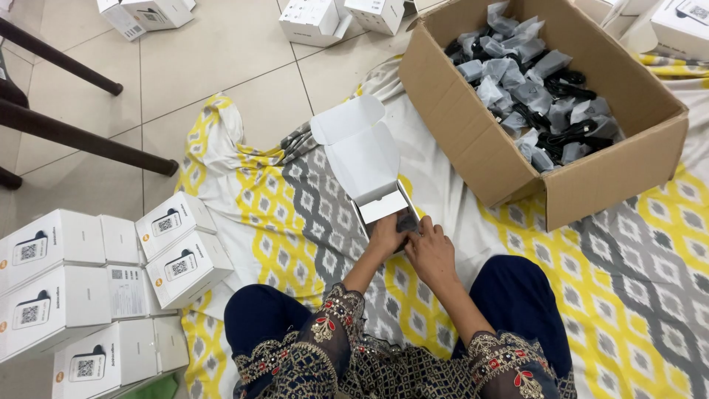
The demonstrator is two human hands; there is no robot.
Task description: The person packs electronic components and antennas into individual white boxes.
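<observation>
Resting on the yellow-and-grey patterned cloth (295,222), a small white cardboard box with its lid flap raised (373,174) was held at its near end by both hands. The left hand (385,235) and right hand (430,251) were curled around a dark item (408,220) inside it. A large brown cardboard carton of bagged black cables (473,133) stood just beside.

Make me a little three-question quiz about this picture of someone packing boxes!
1. True or false: the lid of the small white box at the hands is open.
2. What fills the big cardboard carton? A) bagged black cables B) apples C) books
3. On which side of the person do the stacked white boxes sit?

Key:
1. True; both the left hand and right hand are at it.
2. A
3. Their left.
</observation>
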